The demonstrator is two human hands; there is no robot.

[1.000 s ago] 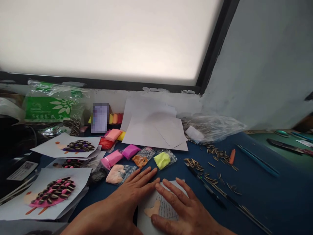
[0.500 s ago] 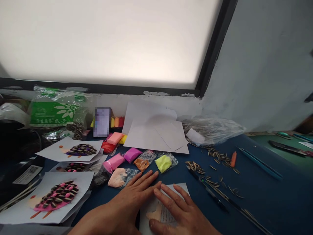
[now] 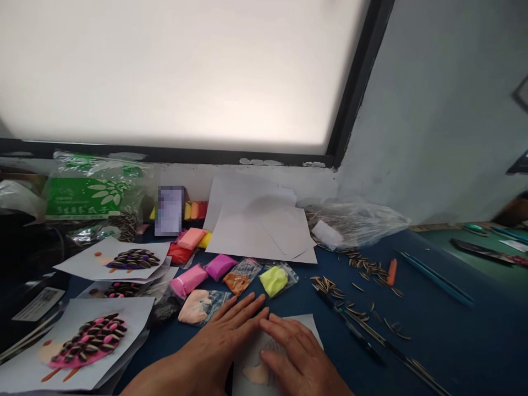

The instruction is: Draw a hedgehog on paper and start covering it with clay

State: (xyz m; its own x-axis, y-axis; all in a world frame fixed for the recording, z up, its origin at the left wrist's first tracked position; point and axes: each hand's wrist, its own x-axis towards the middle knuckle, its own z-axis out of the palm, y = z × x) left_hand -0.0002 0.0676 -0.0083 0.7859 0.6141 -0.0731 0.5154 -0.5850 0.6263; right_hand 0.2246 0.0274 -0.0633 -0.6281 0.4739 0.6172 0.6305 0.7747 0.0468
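A white sheet of paper (image 3: 243, 388) lies at the near edge, with a flat peach clay piece (image 3: 256, 374) stuck on it and faint drawn lines beside the clay. My left hand (image 3: 229, 335) rests flat across the sheet's left side, fingers stretched out. Over the sheet's right part is my right hand (image 3: 295, 352), its fingers extended and slightly bent, the thumb apart and close to the clay's right edge. Part of the clay and most of the lines are hidden under this hand. Neither hand grips anything that I can see.
Clay packets, among them a peach one (image 3: 198, 308) and a yellow one (image 3: 274, 280), lie beyond my hands. Finished seed-and-clay pictures (image 3: 136, 319) are at left. Loose sunflower seeds (image 3: 367, 267), a pen (image 3: 355, 330) and blue tweezers (image 3: 437, 280) lie right. Blank sheets (image 3: 247, 236) lean behind.
My right hand's fingers have drawn closer together, and its thumb has shifted up and right, uncovering more of the clay's lower edge. My left hand stays flat. The view has tilted slightly.
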